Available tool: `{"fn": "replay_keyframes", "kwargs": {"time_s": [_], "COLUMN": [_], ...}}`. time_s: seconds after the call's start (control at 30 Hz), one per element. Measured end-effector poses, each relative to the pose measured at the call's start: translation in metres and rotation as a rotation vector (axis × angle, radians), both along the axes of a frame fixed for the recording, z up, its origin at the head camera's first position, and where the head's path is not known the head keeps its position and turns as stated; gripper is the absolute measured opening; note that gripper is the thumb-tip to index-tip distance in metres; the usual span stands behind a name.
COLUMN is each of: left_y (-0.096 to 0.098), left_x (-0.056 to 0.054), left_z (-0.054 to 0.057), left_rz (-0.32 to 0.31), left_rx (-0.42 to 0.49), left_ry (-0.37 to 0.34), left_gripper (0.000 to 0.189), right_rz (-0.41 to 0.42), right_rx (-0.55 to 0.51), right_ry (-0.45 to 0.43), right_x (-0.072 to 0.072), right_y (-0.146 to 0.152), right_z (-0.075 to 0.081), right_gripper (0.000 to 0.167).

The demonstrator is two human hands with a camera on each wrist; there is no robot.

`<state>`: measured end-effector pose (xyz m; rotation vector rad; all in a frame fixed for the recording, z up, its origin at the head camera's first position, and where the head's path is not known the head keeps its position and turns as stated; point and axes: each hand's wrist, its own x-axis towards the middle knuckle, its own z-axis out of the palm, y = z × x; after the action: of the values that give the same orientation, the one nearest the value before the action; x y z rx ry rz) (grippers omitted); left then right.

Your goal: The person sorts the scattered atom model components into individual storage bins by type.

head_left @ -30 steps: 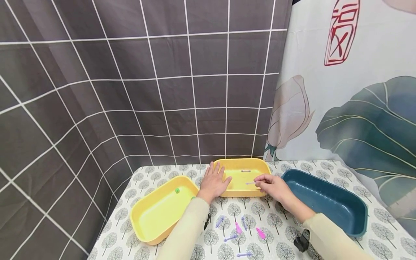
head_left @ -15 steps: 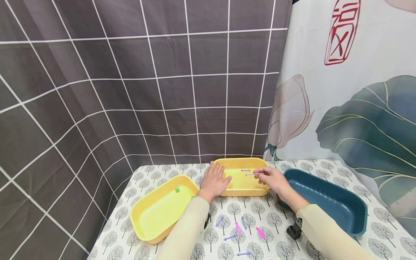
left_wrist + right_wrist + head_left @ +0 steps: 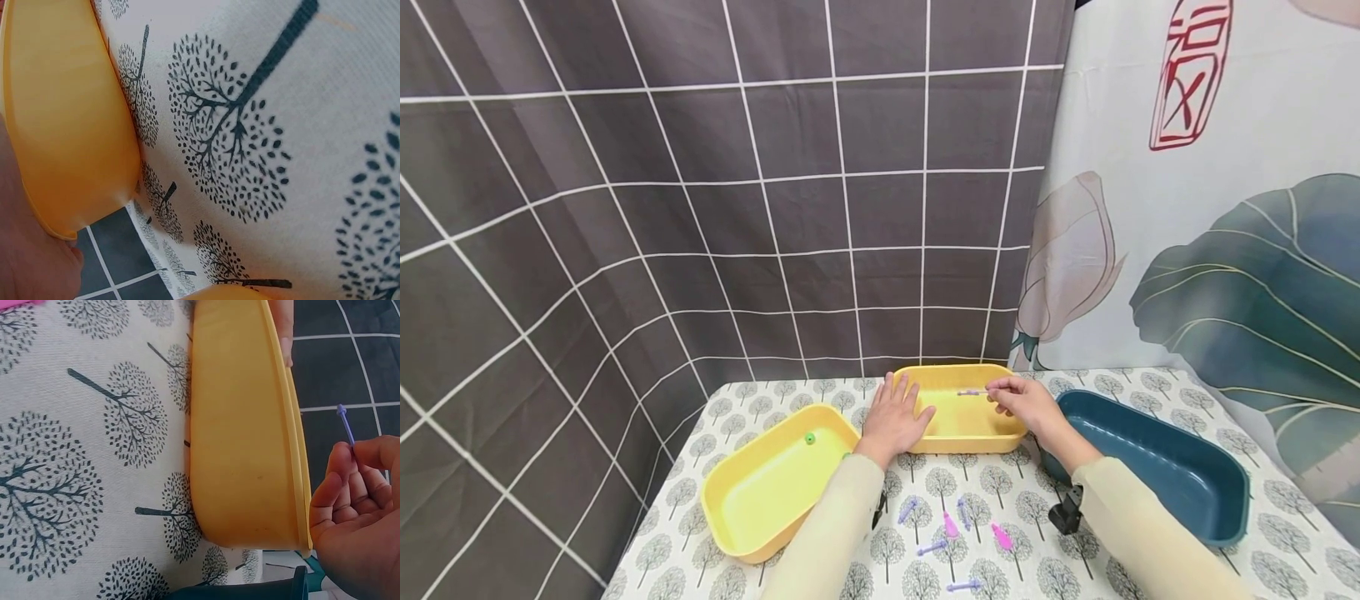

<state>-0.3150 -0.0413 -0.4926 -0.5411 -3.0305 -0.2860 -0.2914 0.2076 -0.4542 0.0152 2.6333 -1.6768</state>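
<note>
My right hand is above the right part of the back yellow bin. Between thumb and fingers it pinches a thin purple rod with a knobbed end; the lower end is hidden in the grip. Another purple rod lies inside that bin, and in the head view the held one overlaps it. My left hand rests with straight, spread fingers over the bin's left rim. In front of the bin, several purple rods and two pink teardrop-shaped pieces lie scattered on the tree-print cloth.
At left stands a second yellow bin with a small green piece in it; my left forearm crosses its right side. A dark blue bin stands at right, beside my right forearm. A grid-patterned curtain hangs behind the table.
My right hand has moved slightly away from me over the back bin, carrying the purple rod towards the one lying there. My left hand has stayed in place.
</note>
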Motion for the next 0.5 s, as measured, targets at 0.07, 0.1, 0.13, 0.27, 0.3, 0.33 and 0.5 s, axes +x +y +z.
{"fn": "replay_keyframes", "kwargs": {"time_s": [0.07,0.1,0.13,0.27,0.3,0.33,0.5], "left_y": [0.000,0.000,0.000,0.000,0.000,0.000,0.001], "left_x": [0.000,0.000,0.000,0.001,0.001,0.000,0.000], "left_z": [0.001,0.001,0.001,0.001,0.001,0.001,0.000], "left_rz": [0.001,0.000,0.001,0.001,0.003,0.006,0.014], "left_rx": [-0.004,-0.005,-0.009,-0.018,-0.015,-0.015,0.014], "left_ry": [0.000,-0.001,-0.002,-0.003,-0.006,-0.009,-0.027], "left_gripper": [0.069,0.069,0.069,0.070,0.070,0.069,0.068], "right_rz": [-0.003,-0.003,-0.005,-0.003,-0.002,-0.003,-0.016], "right_rx": [-0.003,-0.005,-0.007,-0.008,-0.010,-0.010,-0.027], "right_ry": [0.005,0.007,0.007,0.009,0.009,0.009,0.008], "right_x": [-0.003,-0.004,-0.005,-0.009,-0.009,-0.010,-0.011], "right_y": [-0.001,-0.001,-0.002,-0.002,-0.003,-0.003,-0.005], "right_z": [0.000,-0.001,-0.001,-0.003,-0.003,-0.003,-0.002], "right_gripper": [0.026,0.026,0.025,0.025,0.025,0.026,0.026]}}
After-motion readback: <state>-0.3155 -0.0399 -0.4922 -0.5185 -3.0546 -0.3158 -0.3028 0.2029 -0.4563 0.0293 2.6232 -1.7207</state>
